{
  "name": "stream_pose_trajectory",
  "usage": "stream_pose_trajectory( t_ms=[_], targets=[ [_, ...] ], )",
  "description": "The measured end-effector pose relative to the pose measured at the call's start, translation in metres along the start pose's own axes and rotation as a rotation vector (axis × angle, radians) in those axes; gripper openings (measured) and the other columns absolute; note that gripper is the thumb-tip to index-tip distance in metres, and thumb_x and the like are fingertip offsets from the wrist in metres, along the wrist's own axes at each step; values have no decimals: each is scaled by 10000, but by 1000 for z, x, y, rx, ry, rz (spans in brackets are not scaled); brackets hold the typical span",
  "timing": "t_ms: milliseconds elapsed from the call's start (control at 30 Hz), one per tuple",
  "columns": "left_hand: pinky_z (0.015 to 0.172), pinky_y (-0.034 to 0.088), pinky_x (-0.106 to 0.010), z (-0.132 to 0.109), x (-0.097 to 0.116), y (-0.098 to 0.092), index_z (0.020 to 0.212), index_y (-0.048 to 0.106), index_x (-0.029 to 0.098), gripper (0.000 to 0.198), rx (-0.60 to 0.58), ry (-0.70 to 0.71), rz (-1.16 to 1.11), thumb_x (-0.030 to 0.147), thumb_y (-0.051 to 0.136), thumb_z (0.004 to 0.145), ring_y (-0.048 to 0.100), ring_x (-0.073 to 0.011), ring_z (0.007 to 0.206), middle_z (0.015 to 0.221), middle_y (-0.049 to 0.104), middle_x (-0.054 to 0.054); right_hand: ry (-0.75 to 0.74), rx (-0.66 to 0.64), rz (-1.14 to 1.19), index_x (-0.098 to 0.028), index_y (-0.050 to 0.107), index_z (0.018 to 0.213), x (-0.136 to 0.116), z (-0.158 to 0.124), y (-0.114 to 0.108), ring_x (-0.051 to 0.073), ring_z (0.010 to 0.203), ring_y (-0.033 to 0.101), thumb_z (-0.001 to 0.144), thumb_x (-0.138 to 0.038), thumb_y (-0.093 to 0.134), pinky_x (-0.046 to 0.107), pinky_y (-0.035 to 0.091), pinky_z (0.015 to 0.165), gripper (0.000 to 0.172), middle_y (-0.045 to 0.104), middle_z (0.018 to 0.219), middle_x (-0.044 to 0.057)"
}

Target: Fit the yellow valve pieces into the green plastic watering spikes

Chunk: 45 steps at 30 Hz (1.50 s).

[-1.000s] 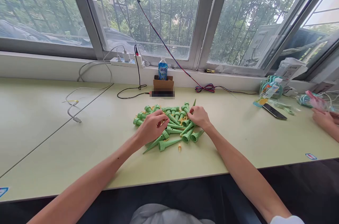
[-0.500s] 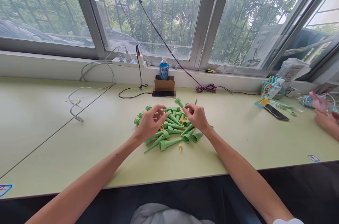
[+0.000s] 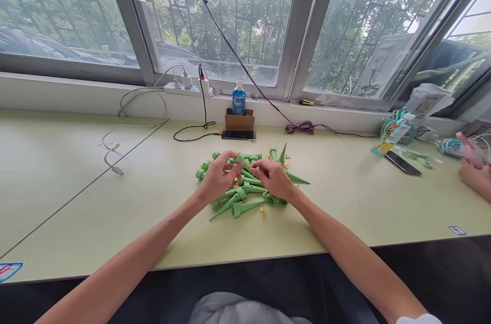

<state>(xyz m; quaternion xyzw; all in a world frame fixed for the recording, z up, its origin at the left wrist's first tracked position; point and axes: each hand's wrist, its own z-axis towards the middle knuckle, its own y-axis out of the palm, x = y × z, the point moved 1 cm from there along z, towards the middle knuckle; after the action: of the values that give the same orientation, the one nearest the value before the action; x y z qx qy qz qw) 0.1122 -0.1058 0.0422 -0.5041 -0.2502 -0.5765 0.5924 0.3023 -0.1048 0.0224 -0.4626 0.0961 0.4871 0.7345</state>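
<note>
A green plant watering spike (image 3: pixel 244 162) with a wide, ribbed end is held over a heap of similar spikes. My right hand (image 3: pixel 271 177) pinches its narrow part. Curled around the wide end is my left hand (image 3: pixel 220 175), thumb and fingers at its rim; part of that grip is hidden. Underneath and around both hands lie several loose green spikes (image 3: pixel 247 208), pointing different ways. Small yellow pieces show among them, and one yellow nozzle-like piece (image 3: pixel 262 212) rests apart at the near side of the heap.
Behind the heap are a phone (image 3: pixel 237 135), a cardboard box (image 3: pixel 240 122) and a blue bottle (image 3: pixel 238 100). Cables (image 3: pixel 113 160) trail across the table (image 3: pixel 153 242) at left. To the right lie another phone (image 3: pixel 402 162) and a drink pouch (image 3: pixel 391 135); another person's hand (image 3: pixel 473 176) is beyond.
My right hand has moved left with the green spike, bringing its wide end to my left hand's fingers. My left hand has stayed nearly in place. The view has shifted slightly.
</note>
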Motion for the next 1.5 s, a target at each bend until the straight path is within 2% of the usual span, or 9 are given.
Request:
stream_pose_trajectory(
  t_ms=[167, 333, 467, 667, 1000, 1133, 1500],
  targets=[
    [408, 512, -230, 0, 2, 0, 911, 538, 193, 296, -1, 34, -30, 475, 616, 863, 656, -157, 655, 867, 529, -23, -3, -17, -49, -179, 663, 887, 2, 2, -4, 104, 527, 366, 955, -375, 496, 218, 344, 564, 266, 454, 576, -42],
    [383, 481, -212, 1, 3, -1, 835, 552, 182, 299, 57, 49, -29, 471, 628, 854, 619, -124, 596, 909, 536, -35, 50, 76, -119, -170, 651, 813, 11, 6, -16, 114, 561, 411, 976, -379, 432, 211, 354, 585, 344, 477, 591, -23],
    [378, 473, -205, 1, 4, -1, 825, 565, 178, 313, 65, 30, -46, 479, 651, 833, 611, -119, 586, 905, 541, -38, 120, 87, -165, -172, 665, 868, 23, 8, -22, 117, 549, 442, 947, -334, 475, 213, 370, 595, 262, 501, 585, -30],
    [370, 467, -210, 1, 4, -2, 823, 583, 175, 332, 67, 12, -32, 496, 666, 817, 613, -128, 607, 881, 510, -31, 154, 10, -246, -169, 674, 853, 33, 7, -20, 121, 585, 502, 869, -234, 572, 220, 390, 642, 122, 558, 608, -25],
    [365, 458, -207, 2, 0, -3, 765, 544, 176, 322, 35, 44, 10, 472, 641, 846, 586, -114, 581, 831, 449, -12, 158, -68, -300, -161, 671, 802, 34, 8, -19, 127, 654, 527, 829, -184, 621, 230, 401, 670, 62, 599, 692, 4],
    [359, 448, -209, 1, 1, -2, 727, 517, 174, 340, 31, 49, 22, 466, 642, 846, 569, -104, 563, 823, 432, -9, 169, -89, -295, -159, 653, 762, 35, 7, -17, 123, 650, 529, 810, -192, 636, 232, 402, 668, 61, 598, 689, 2],
    [371, 436, -218, 1, 2, -2, 710, 513, 173, 346, 24, 51, 54, 468, 625, 854, 558, -98, 554, 825, 435, -9, 172, -122, -367, -167, 663, 853, 32, 6, -16, 134, 701, 526, 796, -235, 658, 248, 401, 707, 89, 612, 781, 17]
  ],
)
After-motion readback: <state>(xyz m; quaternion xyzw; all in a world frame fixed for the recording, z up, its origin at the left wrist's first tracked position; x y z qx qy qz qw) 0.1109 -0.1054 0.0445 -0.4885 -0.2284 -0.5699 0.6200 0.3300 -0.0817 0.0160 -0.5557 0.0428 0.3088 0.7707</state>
